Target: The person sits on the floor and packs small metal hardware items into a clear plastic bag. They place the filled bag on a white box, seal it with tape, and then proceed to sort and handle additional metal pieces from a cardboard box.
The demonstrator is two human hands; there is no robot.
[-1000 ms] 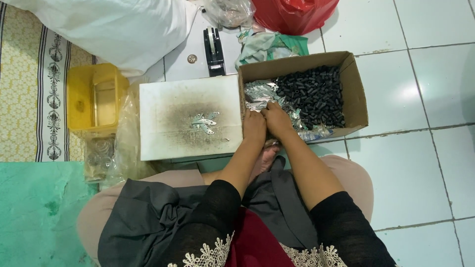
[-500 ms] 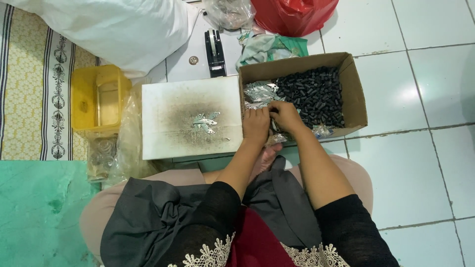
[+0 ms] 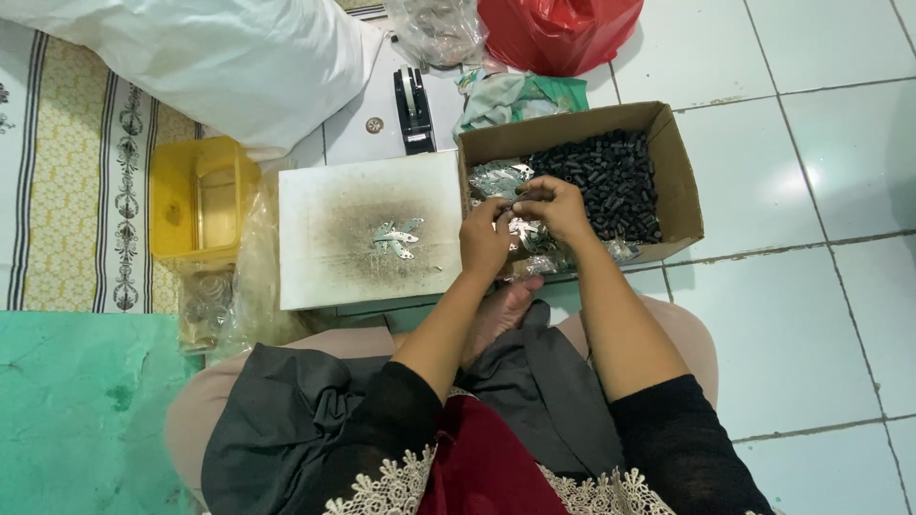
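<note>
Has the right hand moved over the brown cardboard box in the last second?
Yes. The right hand has shifted away from the body, further over the brown cardboard box, towards the black pieces.

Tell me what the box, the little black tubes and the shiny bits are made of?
The box looks like brown cardboard, matte with folded flaps. The black tubes seem plastic or rubber, dull. The shiny bits on the white board look like thin metal, silvery and reflective.

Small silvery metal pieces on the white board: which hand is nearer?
Left. The left hand sits just right of the small silvery metal pieces; the right hand is farther right.
</note>
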